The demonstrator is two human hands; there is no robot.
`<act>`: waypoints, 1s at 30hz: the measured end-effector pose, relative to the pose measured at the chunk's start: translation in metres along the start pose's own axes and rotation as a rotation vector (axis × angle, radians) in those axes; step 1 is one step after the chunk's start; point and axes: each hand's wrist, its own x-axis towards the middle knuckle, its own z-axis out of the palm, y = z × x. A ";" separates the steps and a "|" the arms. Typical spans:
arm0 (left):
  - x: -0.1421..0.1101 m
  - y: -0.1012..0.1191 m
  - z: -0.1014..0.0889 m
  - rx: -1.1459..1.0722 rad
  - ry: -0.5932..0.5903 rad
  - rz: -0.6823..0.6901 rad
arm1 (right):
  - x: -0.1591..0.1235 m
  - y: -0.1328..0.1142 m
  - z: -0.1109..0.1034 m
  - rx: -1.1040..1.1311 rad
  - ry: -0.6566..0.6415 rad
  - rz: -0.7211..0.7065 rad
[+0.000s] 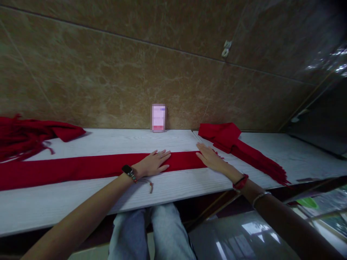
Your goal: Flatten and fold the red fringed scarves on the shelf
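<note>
A long red scarf (94, 167) lies flat in a strip across the white table, running off the left edge of the view. My left hand (153, 163) rests palm down on it with the fingers stretched out. Near the scarf's right end my right hand (210, 157) lies flat too, fingers extended, covering part of that end. Some fringe shows just past the right hand. A second red scarf (241, 148), folded over at its top, lies to the right with its fringe toward the front edge.
Another red fringed scarf (35, 135) is bunched at the far left. A phone (158, 118) with a blurred screen leans upright against the brown marbled wall (116, 76). The white table (173, 184) has its front edge just above my knees. A small white hook (226, 49) is on the wall.
</note>
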 end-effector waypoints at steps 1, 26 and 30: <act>-0.003 0.000 -0.003 0.000 0.000 -0.014 | 0.009 -0.021 0.001 0.043 0.018 -0.072; -0.168 -0.056 -0.024 0.154 0.065 -0.251 | 0.070 -0.216 0.008 0.185 -0.124 -0.700; -0.162 -0.053 -0.030 0.185 0.130 -0.160 | 0.056 -0.189 0.007 0.107 -0.008 -0.722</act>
